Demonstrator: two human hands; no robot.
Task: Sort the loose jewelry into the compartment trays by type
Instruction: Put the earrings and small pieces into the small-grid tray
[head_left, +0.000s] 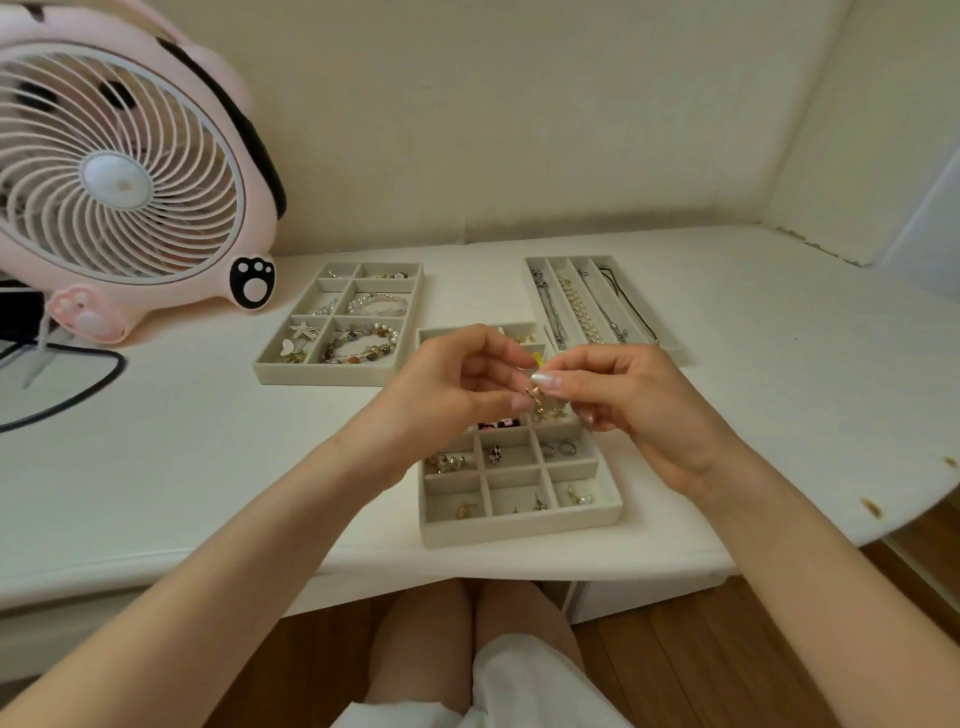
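Observation:
My left hand (457, 387) and my right hand (628, 402) meet above the middle grid tray (519, 525). Between their fingertips they pinch a small gold earring (535, 391), and a little yellow piece (537, 357) shows just above it. The grid tray's small cells hold earrings and rings; my hands hide its far half. A bracelet tray (270, 371) at the left holds beaded bracelets and brooches. At the back right, a long-slot tray (675, 351) holds necklaces, among them a pearl strand (579, 310).
A pink fan (119, 176) with paw feet stands at the back left, and its dark cable (78, 384) loops over the white desk (208, 457). The desk's front edge lies just below the grid tray. My knees show under it.

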